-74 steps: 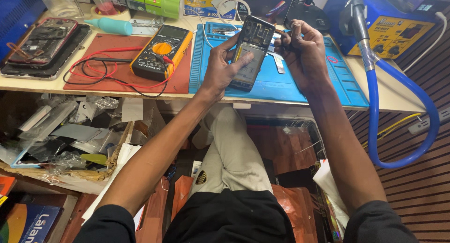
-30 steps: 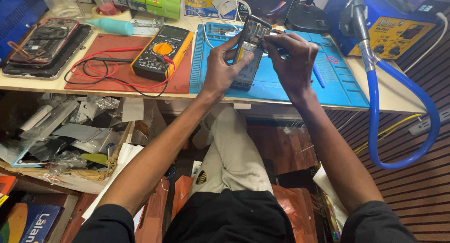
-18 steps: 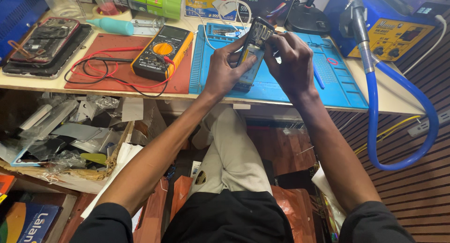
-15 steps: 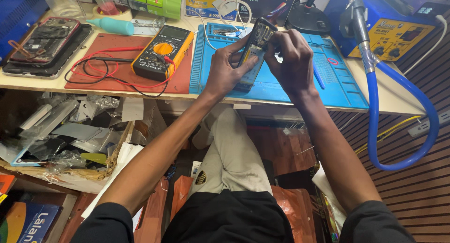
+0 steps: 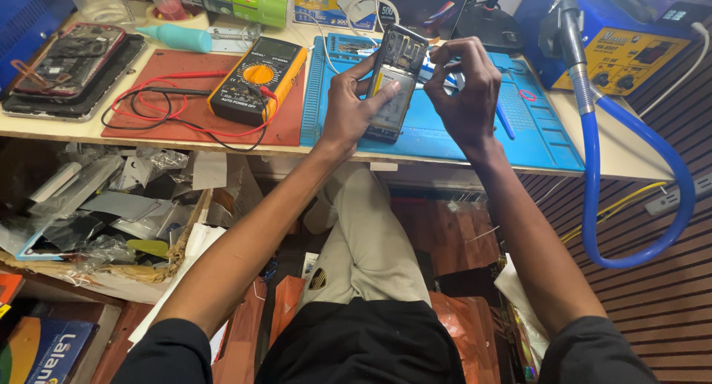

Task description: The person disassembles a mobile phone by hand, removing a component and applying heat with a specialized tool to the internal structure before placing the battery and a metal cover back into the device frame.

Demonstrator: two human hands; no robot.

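Note:
My left hand (image 5: 348, 113) grips an opened smartphone (image 5: 394, 78) with its back cover off, the battery and inner parts facing me, tilted up above the blue work mat (image 5: 534, 132). My right hand (image 5: 466, 95) is just right of the phone's upper edge. Its fingers are pinched on a thin tool (image 5: 447, 75) that reaches toward the phone and is mostly hidden by them. Both forearms stretch over my lap to the bench.
A yellow multimeter (image 5: 256, 78) with red and black leads lies on a red mat (image 5: 148, 121). Another opened phone (image 5: 70, 61) sits far left. At right are a blue and yellow station (image 5: 630, 54) and a blue hose (image 5: 630, 206). A cluttered shelf (image 5: 96, 213) is below.
My right hand came in from the right to the phone's upper edge. My left hand raised and tilted the phone more upright.

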